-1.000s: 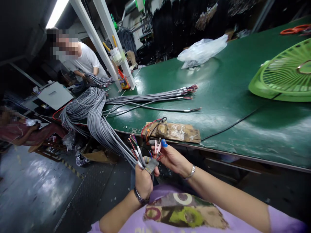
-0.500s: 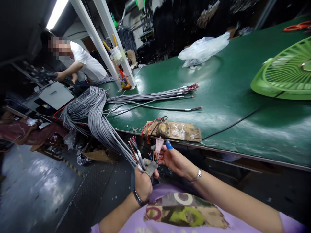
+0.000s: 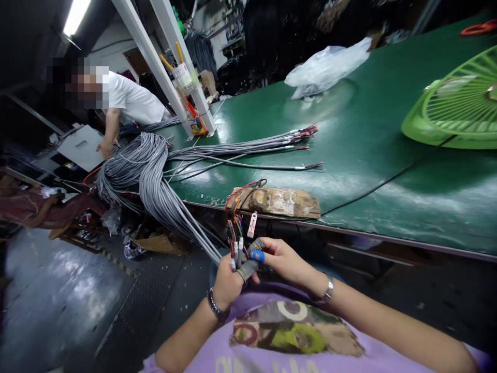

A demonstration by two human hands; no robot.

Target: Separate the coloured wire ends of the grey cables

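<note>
Gripping a handful of gray cables (image 3: pixel 165 207) near their ends, the left hand (image 3: pixel 229 280) sits in front of the left end of the board (image 3: pixel 293 203). Its fingers are curled closed, thumb over the bunch, so that coloured wires (image 3: pixel 235 228) stand up out of the fist. The right hand (image 3: pixel 285 261), in front of the board's middle, meets the left thumb; its fingers are drawn into a pinch, one wrapped in blue, but whether a wire is caught between them cannot be told. A pink clip (image 3: pixel 252 226) hangs at the board's near edge, apart from both hands. From the left hand the cables rise to a heap (image 3: pixel 128 160) on the bench (image 3: pixel 373 103), left of the board; a second bunch (image 3: pixel 240 147) lies behind the board. A co-worker's hand (image 3: pixel 105 147) is farther left, beside the heap.

The likeliest trouble is slipping: the cables sag over the bench's edge, and their weight could drag the bunch away if the left grip slackens. The thin wires, crowded so close, may tangle or bend if pinched together. A tug on the heap could jerk the ends free, and the clip could snag wires raised towards the board.
</note>
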